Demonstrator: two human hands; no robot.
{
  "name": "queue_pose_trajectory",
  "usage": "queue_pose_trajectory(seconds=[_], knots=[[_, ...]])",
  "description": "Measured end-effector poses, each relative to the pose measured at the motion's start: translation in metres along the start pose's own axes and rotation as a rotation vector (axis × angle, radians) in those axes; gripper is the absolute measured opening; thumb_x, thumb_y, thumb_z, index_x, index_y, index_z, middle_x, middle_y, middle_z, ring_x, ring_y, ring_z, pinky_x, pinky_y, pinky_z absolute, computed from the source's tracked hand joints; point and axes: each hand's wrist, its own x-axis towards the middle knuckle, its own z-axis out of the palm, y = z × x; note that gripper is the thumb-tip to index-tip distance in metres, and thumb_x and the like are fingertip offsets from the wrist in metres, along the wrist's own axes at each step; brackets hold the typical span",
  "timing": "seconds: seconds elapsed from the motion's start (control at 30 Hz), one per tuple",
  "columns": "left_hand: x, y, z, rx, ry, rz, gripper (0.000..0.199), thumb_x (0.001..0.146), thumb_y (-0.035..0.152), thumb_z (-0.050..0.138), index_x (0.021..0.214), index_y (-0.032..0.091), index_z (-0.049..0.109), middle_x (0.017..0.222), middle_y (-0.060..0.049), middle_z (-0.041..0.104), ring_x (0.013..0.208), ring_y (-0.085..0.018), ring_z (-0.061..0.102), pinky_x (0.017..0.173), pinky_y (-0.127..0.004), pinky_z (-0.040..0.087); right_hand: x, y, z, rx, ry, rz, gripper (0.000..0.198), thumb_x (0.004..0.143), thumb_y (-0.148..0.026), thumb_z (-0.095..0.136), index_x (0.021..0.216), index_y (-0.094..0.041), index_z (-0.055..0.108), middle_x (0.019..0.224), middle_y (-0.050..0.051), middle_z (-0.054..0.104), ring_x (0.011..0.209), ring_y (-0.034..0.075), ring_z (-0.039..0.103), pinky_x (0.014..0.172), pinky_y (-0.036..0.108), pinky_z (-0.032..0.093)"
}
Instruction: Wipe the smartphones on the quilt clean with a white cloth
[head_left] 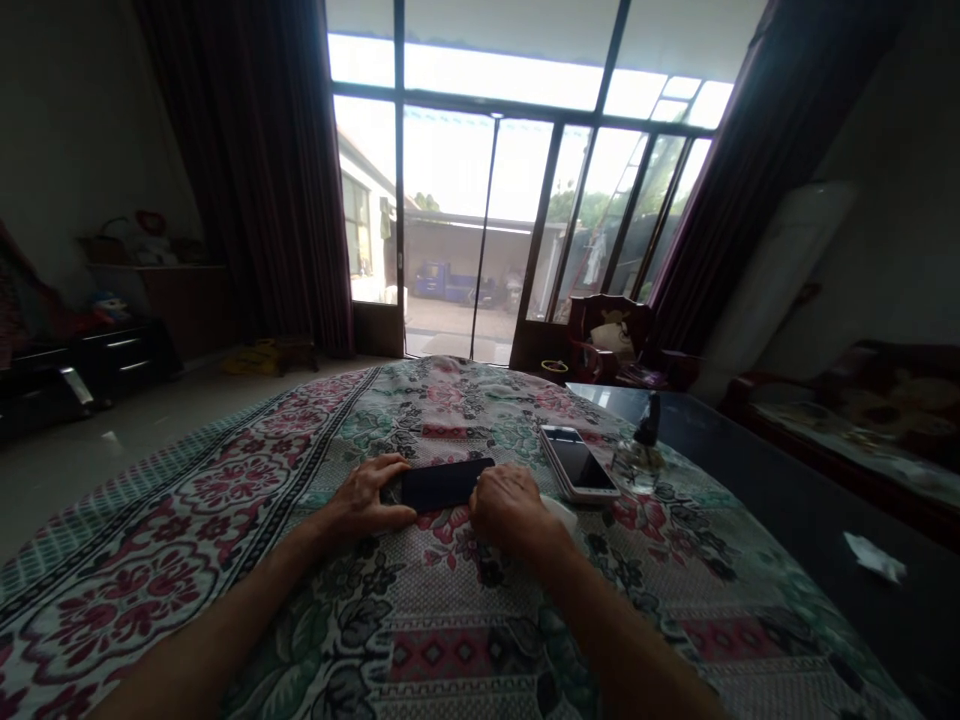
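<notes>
A dark, flat smartphone (442,486) lies lengthwise on the patterned cloth in front of me. My left hand (375,497) grips its left end, the thumb along the near edge and the fingers at the far edge. At the other end, my right hand (511,507) is closed and pressed against the phone's right part. A white tissue (561,513) sticks out from under that hand; most of it is hidden by the palm and fingers. Just right of the hand lies a second phone (579,463) with a pale frame and dark screen.
A small glass jar (637,465) with a dark top stands beyond the second phone. The patterned cloth (450,600) covers the surface under my arms. A crumpled white paper (874,557) lies on the dark table (810,520) at right. Ahead are a wooden chair (611,335) and glass doors.
</notes>
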Motion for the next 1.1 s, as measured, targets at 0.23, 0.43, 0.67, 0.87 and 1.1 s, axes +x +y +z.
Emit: queue_pose_trajectory(seconds=[0.23,0.43,0.67,0.87,1.1], knots=[[0.002,0.006,-0.002,-0.020,0.019,-0.040,0.063,0.062,0.043,0.075,0.120,0.021,0.065,0.137,-0.010,0.057,0.128,-0.032,0.049,0.110,-0.042,0.035,-0.002,-0.019,0.008,0.083,0.037,-0.120,0.031,0.092,-0.024,0.042,0.094,-0.016,0.071,0.111,0.014,0.067,0.108,0.030,0.055,0.092,0.042,0.037],[0.004,0.007,-0.001,-0.083,0.025,-0.090,0.062,0.059,0.038,0.076,0.119,0.022,0.066,0.134,-0.009,0.059,0.125,-0.031,0.052,0.108,-0.043,0.039,-0.002,-0.024,0.032,0.251,0.157,-0.228,0.034,0.095,-0.027,0.040,0.119,-0.018,0.062,0.130,0.008,0.060,0.122,0.026,0.046,0.103,0.041,0.030],[0.005,0.000,0.005,-0.079,0.026,-0.115,0.065,0.060,0.033,0.074,0.123,0.019,0.064,0.137,-0.011,0.057,0.128,-0.032,0.049,0.110,-0.043,0.037,-0.007,-0.034,0.035,0.274,0.206,-0.368,0.031,0.096,-0.027,0.039,0.115,-0.017,0.062,0.130,0.006,0.059,0.117,0.023,0.046,0.101,0.038,0.034],[0.002,-0.003,0.011,-0.052,0.041,-0.092,0.063,0.063,0.031,0.068,0.124,0.020,0.063,0.137,-0.010,0.057,0.128,-0.031,0.050,0.110,-0.043,0.036,-0.009,-0.040,0.034,0.266,0.210,-0.381,0.029,0.097,-0.026,0.038,0.107,-0.018,0.064,0.122,0.006,0.062,0.111,0.022,0.050,0.099,0.037,0.035],[-0.001,0.012,0.004,-0.045,0.021,-0.102,0.062,0.062,0.032,0.070,0.123,0.023,0.063,0.136,-0.009,0.058,0.127,-0.034,0.050,0.109,-0.045,0.037,0.006,-0.025,0.032,0.256,0.196,-0.198,0.029,0.093,-0.023,0.042,0.099,-0.018,0.070,0.111,0.009,0.068,0.107,0.023,0.055,0.094,0.036,0.036]])
